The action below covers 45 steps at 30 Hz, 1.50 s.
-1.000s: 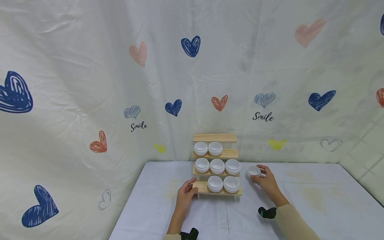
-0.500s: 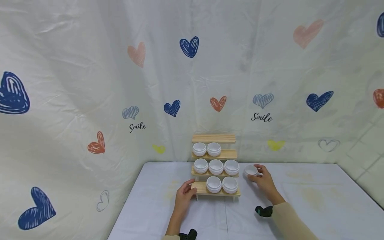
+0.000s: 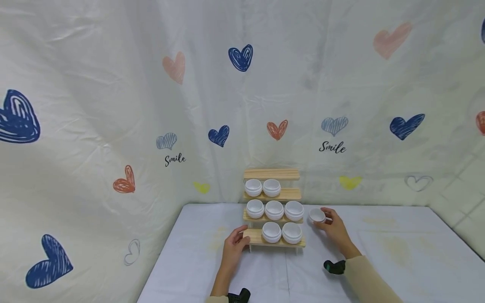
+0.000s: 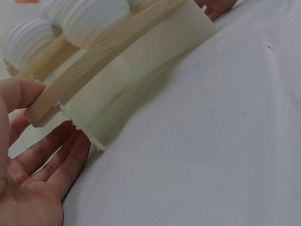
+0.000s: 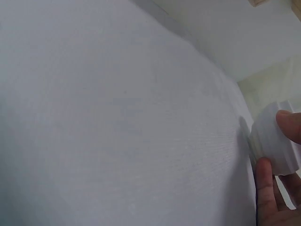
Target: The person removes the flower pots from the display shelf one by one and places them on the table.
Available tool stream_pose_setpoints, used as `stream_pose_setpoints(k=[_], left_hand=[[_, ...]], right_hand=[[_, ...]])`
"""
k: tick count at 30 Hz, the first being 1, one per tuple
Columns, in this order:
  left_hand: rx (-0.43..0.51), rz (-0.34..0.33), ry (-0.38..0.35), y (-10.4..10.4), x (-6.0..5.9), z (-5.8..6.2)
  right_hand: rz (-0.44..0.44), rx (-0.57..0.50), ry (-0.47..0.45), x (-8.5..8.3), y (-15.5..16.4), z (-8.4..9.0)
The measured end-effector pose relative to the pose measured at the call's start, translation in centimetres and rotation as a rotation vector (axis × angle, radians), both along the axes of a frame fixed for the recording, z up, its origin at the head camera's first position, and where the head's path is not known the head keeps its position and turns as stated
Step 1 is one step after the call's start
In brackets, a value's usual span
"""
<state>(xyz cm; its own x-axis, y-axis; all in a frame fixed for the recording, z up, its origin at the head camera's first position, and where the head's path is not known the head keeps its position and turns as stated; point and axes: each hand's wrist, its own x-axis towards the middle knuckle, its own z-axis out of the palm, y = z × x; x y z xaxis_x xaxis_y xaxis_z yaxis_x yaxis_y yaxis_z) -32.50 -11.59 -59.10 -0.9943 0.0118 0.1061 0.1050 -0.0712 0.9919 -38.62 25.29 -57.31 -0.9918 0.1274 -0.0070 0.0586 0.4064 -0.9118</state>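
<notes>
Seven white pots [image 3: 274, 209] seated on the stepped wooden rack [image 3: 271, 174]: two on the upper step, three on the middle, two on the lowest, with the left spot of that lowest step bare. Eighth pot [image 3: 317, 215] pinched in the right hand [image 3: 335, 231], fingers [image 5: 289, 123] curled round its ribbed side, held off the table [image 3: 379, 252] just beside the right end of the middle step. Carried slightly leftward over the last second, so now nearer the rack, though still apart from it and not yet set on any step. Left hand [image 3: 233, 248] unmoved through the same second: thumb [image 4: 19, 94] pressed against the left end of the lowest step, remaining fingers lying loose and straight beneath, steadying rather than gripping. Judged from this: only a small approach so far, pot still in hand and short of the rack, rack kept braced. Behind all, a pale curtain [image 3: 113, 105] printed with hearts.
</notes>
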Motion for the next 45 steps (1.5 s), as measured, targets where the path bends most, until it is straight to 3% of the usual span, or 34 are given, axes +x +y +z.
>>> stream_pose_setpoints(k=[45], left_hand=[[0.005, 0.008, -0.006, 0.04, 0.22, 0.26]], right_hand=[[0.001, 0.053, 0.016, 0.67, -0.80, -0.54]])
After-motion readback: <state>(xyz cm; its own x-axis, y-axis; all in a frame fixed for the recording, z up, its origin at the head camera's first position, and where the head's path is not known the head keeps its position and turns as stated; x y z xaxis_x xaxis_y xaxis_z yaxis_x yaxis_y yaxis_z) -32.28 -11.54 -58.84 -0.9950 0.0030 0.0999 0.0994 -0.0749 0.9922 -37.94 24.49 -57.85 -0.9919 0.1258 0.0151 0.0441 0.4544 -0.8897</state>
